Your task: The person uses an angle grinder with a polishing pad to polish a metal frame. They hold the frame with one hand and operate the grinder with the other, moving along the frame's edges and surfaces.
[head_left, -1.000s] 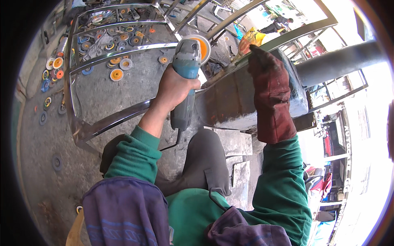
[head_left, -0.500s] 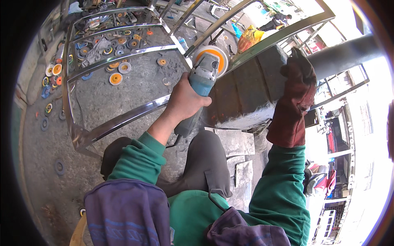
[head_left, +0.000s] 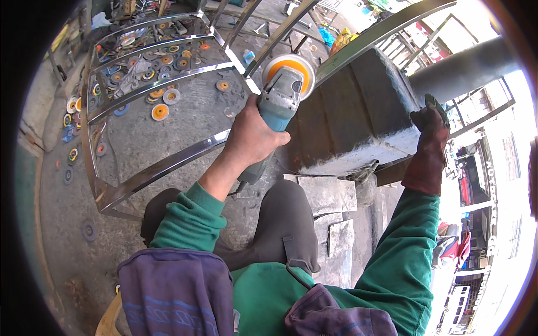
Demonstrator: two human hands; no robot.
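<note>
My bare left hand (head_left: pixel 250 134) is wrapped round the body of a blue-and-grey angle grinder (head_left: pixel 273 115). Its disc (head_left: pixel 308 70), pale at the rim and orange at the centre, sits beside a shiny metal bar (head_left: pixel 364 42). My right hand (head_left: pixel 430 126), in a dirty red-brown work glove, is off to the right, close to the end of a dark block (head_left: pixel 347 112) and below a thick grey pipe (head_left: pixel 465 70). The glove's dark fingertips are bunched against the background; whether they grip anything cannot be made out.
A shiny tubular metal frame (head_left: pixel 174 162) stands at the left, its bars crossing the floor. Several grinding discs (head_left: pixel 159 112) lie scattered there. Flat grey slabs (head_left: pixel 328 196) are by my knee. A yellow bag (head_left: pixel 343 39) lies beyond the block.
My gloved right hand has moved right and down, away from the upper edge of the block. The left hand keeps its hold on the grinder. The view has shifted slightly.
</note>
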